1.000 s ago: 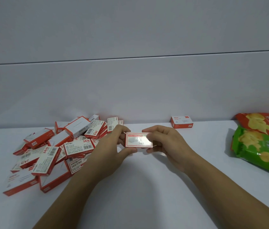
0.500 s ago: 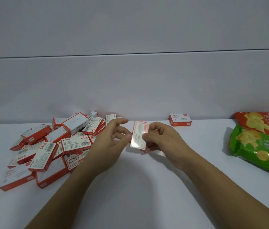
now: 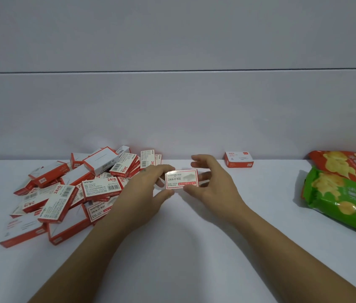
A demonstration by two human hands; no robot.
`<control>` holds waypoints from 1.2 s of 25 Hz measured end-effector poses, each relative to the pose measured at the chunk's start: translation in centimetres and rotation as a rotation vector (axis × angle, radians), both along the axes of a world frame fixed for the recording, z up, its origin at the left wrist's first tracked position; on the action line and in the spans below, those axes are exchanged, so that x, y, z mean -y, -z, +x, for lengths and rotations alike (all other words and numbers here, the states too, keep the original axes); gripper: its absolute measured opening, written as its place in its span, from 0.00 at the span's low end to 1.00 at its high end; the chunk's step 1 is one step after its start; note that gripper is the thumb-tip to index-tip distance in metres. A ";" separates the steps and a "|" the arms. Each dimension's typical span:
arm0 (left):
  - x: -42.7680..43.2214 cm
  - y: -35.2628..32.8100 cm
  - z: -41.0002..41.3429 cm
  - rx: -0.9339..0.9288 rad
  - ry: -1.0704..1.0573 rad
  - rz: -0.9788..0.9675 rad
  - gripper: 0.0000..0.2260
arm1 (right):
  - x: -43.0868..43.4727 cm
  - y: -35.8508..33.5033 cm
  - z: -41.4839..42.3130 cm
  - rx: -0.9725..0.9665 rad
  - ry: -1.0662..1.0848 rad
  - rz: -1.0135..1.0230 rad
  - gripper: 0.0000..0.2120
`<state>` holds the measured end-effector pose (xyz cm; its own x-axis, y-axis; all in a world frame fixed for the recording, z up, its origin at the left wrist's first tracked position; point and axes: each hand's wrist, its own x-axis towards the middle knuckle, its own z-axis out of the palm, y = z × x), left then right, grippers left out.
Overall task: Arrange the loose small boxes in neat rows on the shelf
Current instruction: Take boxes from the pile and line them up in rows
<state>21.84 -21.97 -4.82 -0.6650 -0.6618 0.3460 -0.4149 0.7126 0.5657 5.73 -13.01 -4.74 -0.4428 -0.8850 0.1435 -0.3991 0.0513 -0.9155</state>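
Observation:
A small red-and-white staple box (image 3: 181, 179) is held above the white shelf (image 3: 183, 248) at centre, printed face toward me. My left hand (image 3: 148, 189) pinches its left end between thumb and fingers. My right hand (image 3: 211, 182) holds its right end, thumb under the lower edge, with the upper fingers spread loosely behind it. A loose pile of several such boxes (image 3: 69, 193) lies jumbled at the left. One box (image 3: 239, 159) stands alone against the back wall, right of my hands.
Two crisp bags lie at the right edge, a green one (image 3: 343, 200) over a red one (image 3: 345, 167). The grey back wall (image 3: 172, 117) closes the shelf behind. White shelf surface spreads in front of my hands.
The box has been turned between my hands, from flat, to edge-on, to flat again with its printed label facing me. My left hand took hold of its end again.

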 end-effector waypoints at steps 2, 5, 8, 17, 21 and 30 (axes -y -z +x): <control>0.2 0.0 0.1 -0.009 0.009 0.024 0.19 | -0.1 0.2 -0.4 -0.377 -0.072 -0.034 0.23; 0.6 0.3 0.1 0.006 -0.012 0.042 0.20 | 0.2 0.6 -0.3 -0.609 -0.069 -0.065 0.21; 0.8 0.3 0.3 0.038 -0.055 -0.018 0.22 | 1.0 0.6 -0.5 -0.785 -0.032 -0.141 0.19; 1.9 -0.3 1.4 0.282 -0.237 -0.291 0.19 | 5.8 1.1 -3.3 -0.805 0.070 0.101 0.10; 2.0 -0.2 1.4 0.323 -0.270 -0.296 0.18 | 6.7 1.6 -3.1 -0.894 0.115 0.091 0.12; 3.3 -0.3 2.3 0.362 -0.353 -0.302 0.21 | 6.4 2.2 -3.2 -1.065 -0.034 0.085 0.15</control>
<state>24.14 -25.31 -4.48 -0.5337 -0.7718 0.3457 -0.7850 0.6042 0.1370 2.57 -19.37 -6.99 -0.1009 -0.9197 0.3795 -0.9934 0.0725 -0.0884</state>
